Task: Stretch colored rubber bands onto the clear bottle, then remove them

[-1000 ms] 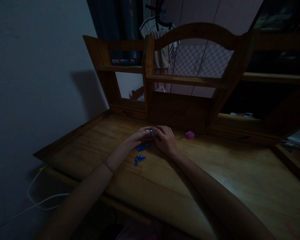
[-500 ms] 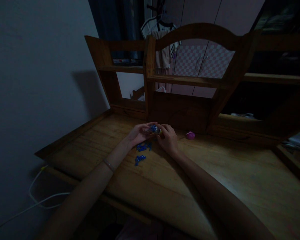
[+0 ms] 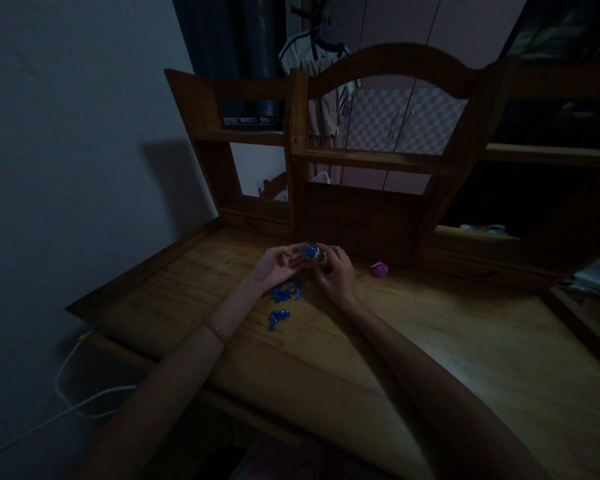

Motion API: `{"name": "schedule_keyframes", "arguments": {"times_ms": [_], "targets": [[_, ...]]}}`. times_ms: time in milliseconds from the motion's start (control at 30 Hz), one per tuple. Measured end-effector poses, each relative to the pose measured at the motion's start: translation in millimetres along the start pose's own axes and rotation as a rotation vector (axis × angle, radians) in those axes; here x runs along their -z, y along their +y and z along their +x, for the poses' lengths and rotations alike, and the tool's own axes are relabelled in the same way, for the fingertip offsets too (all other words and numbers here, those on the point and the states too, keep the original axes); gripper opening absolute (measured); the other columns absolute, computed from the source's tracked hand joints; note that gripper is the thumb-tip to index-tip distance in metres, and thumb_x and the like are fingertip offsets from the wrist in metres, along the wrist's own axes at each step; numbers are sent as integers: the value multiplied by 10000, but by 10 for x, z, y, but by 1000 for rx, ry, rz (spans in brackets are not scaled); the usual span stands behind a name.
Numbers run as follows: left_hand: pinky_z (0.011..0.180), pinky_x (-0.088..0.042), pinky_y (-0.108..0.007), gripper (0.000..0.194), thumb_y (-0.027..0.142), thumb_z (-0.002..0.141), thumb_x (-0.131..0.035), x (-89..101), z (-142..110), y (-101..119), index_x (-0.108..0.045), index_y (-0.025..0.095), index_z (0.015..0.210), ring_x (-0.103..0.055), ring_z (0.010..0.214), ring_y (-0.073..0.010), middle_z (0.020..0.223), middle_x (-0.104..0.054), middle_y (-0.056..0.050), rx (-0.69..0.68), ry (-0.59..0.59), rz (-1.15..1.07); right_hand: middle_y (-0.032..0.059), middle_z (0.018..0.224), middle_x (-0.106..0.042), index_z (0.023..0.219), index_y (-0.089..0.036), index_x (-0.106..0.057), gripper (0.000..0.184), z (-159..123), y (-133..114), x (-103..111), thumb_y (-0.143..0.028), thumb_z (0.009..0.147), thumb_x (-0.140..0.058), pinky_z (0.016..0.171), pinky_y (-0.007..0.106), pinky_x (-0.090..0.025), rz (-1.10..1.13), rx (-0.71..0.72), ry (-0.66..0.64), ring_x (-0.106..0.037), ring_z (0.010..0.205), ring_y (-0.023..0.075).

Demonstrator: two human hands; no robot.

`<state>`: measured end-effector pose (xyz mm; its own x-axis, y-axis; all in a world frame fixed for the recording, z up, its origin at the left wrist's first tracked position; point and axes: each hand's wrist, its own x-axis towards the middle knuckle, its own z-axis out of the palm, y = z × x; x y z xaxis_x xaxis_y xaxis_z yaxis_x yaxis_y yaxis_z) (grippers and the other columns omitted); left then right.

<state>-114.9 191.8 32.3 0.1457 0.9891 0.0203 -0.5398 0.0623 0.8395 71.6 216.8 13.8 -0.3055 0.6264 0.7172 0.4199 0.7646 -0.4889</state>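
Small blue-and-yellow container (image 3: 315, 253) aslant, blue end toward left hand (image 3: 279, 265).

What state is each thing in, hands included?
right hand, closed around container
left hand, open, fingers extended
container, slanted; lid unclear
blue bits, loose, in clusters
pink item, resting on desk
shirt, hung up
cable, loosely looped

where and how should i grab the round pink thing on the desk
Best pinched across the rounded sides of the pink thing, likely from above and the near side: it sits low on the desk, with the upright wooden panel behind and the right hand to its left.
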Motion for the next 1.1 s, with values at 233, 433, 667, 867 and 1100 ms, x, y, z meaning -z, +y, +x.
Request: {"name": "schedule_keyframes", "arguments": {"times_ms": [233, 433, 667, 867, 1100], "targets": [[1046, -289, -389, 62, 208, 753, -666, 25, 11, -203, -700, 223, 702, -476, 1061, -275, 849, -600, -62, -343, 138, 1045, 84, 1124, -610, 1207, -230, -579, 388, 39, 78, -26, -222, 820, -600, 925, 391, -476, 88, -111, 155, -578, 1050, 247], [873, -377, -325, 177, 274, 845, -608, 9, -27, -209, -692, 235, 694, -506, 762, -213, 727, -574, -40, -324, -99, 1228, 81, 1122, -612, 1206, -236, -580, 398, 42, 110, -41, -223, 809, -605, 918, 391, -480, 93, -116, 164, -586, 1048, 248], [820, -395, -284, 192, 289, 865, -577, 90, -241, 7, -731, 239, 763, -554, 817, -204, 790, -642, -45, -305, -278, 1324, 80, 1113, -613, 1202, -231, -583, 390, 43, 97, -26, -253, 814, -620, 905, 377, -485, 107, -125, 157, -592, 1028, 243], [803, -432, -280, 165, 303, 774, -707, 126, -502, 249, -746, 253, 926, -591, 875, -205, 938, -661, -68, -197, -375, 1333, 85, 1122, -613, 1201, -230, -591, 391, 33, 79, -1, -249, 811, -612, 916, 393, -476, 135, -121, 150, -583, 1046, 252], [650, -455, -251, 319, 166, 656, -723, 109, -536, 298, -718, 231, 968, -582, 748, -177, 906, -643, -51, -169, -467, 1423, 82, 1125, -612, 1206, -227, -595, 413, 27, 89, -9, -232, 794, -621, 923, 390, -470, 156, -111, 145, -577, 1050, 248]]}}
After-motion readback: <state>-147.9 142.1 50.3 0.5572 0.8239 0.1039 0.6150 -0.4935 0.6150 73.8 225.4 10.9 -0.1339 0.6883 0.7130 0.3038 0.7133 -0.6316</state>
